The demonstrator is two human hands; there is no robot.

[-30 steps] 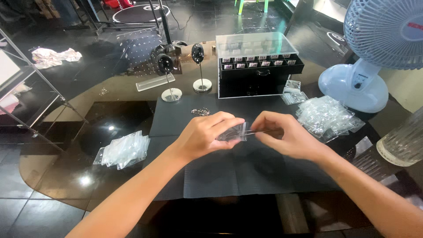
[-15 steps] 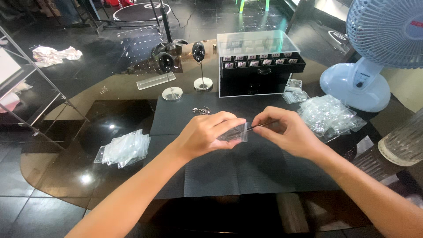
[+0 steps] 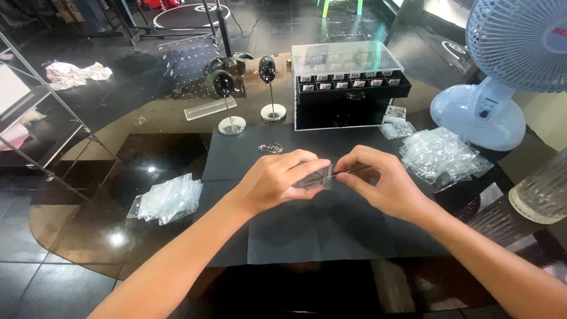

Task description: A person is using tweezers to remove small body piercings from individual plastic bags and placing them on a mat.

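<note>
Centrally, over the dark mat [image 3: 307,236] on the glass table [image 3: 88,236], the left hand [image 3: 277,180] pinches a small clear bag [image 3: 315,177] open-side rightward so the right hand [image 3: 384,183], gripping thin tweezers [image 3: 351,171], can reach its mouth, with spare bags [image 3: 440,155] stacked toward the right edge.

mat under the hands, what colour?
Dark grey, nearly black mat, creased in a grid; head view, the only one.

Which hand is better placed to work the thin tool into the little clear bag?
Right. The right hand already pinches the thin dark tool, tip pointing at the small clear bag. The left hand is busy holding that bag over the dark mat.
</note>
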